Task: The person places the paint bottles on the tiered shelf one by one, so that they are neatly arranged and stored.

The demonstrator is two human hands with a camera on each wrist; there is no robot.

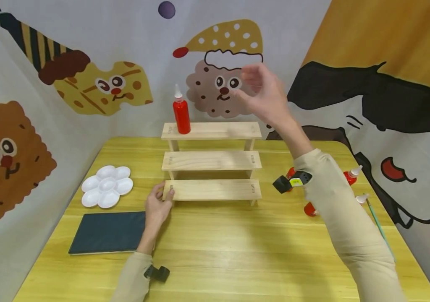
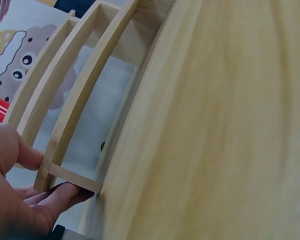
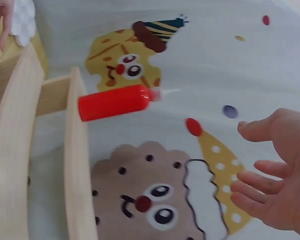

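Note:
A three-tier wooden shelf (image 1: 212, 190) stands in the middle of the table. My left hand (image 1: 157, 209) grips the left end of its lowest tier; in the left wrist view the thumb (image 2: 29, 156) lies on the board and the fingers bend around its end. On the left part of the top tier a red squeeze bottle (image 1: 182, 116) with a clear pointed nozzle stands upright. Raised above the top tier's right end, my right hand (image 1: 266, 94) holds nothing, its fingers loosely bent. The right wrist view shows this hand apart from the bottle (image 3: 115, 102).
A white flower-shaped palette (image 1: 108, 186) and a dark flat pad (image 1: 107, 233) lie at the left. Several red bottles (image 1: 310, 209) lie at the right, partly behind my right arm, near a thin green brush (image 1: 378, 222). A printed cloth (image 1: 135, 25) hangs behind the table.

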